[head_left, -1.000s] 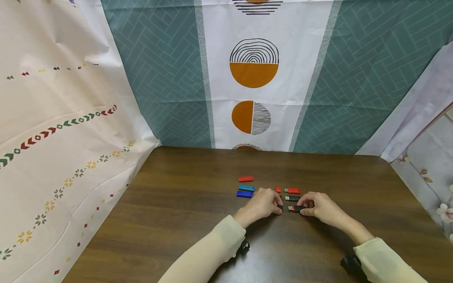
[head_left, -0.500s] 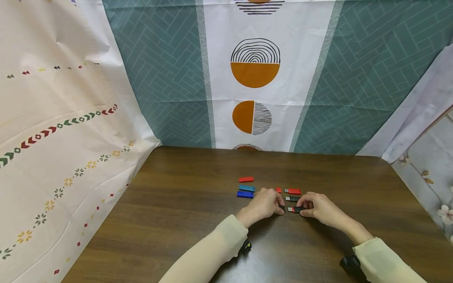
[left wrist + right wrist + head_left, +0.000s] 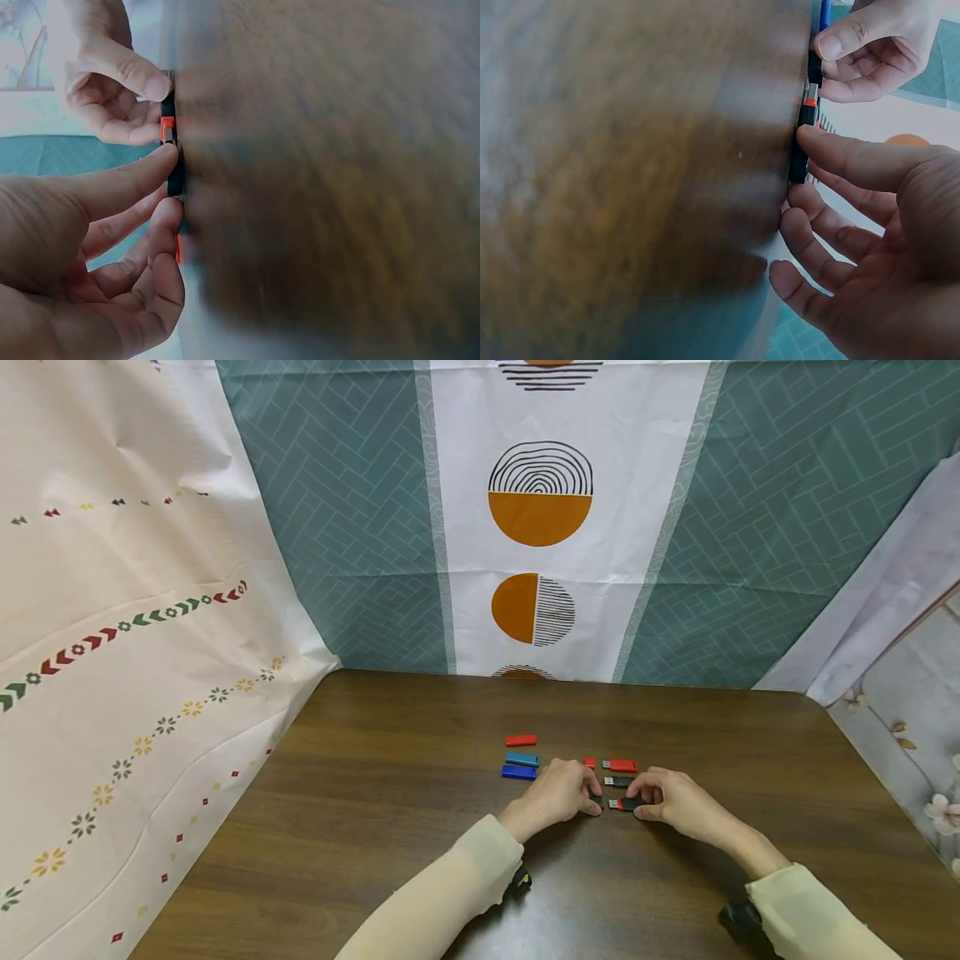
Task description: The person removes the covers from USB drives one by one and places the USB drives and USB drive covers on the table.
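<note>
My right hand [image 3: 675,797] pinches a black-and-red USB flash drive [image 3: 624,805] low over the wooden table, its bare metal plug pointing left. Thumb and fingers of my left hand [image 3: 558,792] pinch a small black cap [image 3: 175,180], mostly covered by the fingers in the head view. Cap and plug are in line, and a narrow gap separates them in the head view. Just beyond lie an uncapped black USB drive [image 3: 617,782] and an uncapped red USB drive [image 3: 621,765], with a red cap [image 3: 589,762] left of the red one.
Left of the hands, a red USB drive [image 3: 521,740], a teal one [image 3: 522,759] and a blue one [image 3: 517,772] lie in a column on the table [image 3: 390,810]. Patterned cloth [image 3: 360,527] hangs behind the table's far edge.
The left hand has shifted slightly right with the cap and the right hand slightly left with the drive, so the gap is a little narrower. The other drives have stayed put.
</note>
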Demonstrator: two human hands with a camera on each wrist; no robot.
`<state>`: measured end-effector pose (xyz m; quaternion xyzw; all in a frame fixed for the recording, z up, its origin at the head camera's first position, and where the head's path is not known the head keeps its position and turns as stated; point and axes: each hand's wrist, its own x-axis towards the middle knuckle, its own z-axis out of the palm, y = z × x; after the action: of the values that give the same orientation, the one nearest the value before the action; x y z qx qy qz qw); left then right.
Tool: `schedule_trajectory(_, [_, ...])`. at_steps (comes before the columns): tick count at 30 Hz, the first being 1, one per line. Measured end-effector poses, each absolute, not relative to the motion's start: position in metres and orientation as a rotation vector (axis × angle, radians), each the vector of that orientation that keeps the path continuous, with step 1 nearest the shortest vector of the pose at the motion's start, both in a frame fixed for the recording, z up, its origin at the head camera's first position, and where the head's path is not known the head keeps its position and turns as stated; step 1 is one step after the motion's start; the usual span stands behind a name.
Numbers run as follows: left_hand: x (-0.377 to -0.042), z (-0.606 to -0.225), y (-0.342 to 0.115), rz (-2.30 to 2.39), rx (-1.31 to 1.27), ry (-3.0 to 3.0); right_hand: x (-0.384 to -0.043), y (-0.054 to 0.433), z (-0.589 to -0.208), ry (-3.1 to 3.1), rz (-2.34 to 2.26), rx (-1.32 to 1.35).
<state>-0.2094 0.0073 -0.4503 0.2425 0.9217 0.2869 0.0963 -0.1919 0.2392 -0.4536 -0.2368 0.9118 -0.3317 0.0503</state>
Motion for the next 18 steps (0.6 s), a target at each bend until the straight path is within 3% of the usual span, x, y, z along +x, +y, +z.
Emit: schedule_trajectory(18, [-0.207, -0.446, 0.007, 0.874, 0.690, 2.742, -0.192, 0.243, -0.443, 2.805, -1.014, -0.706])
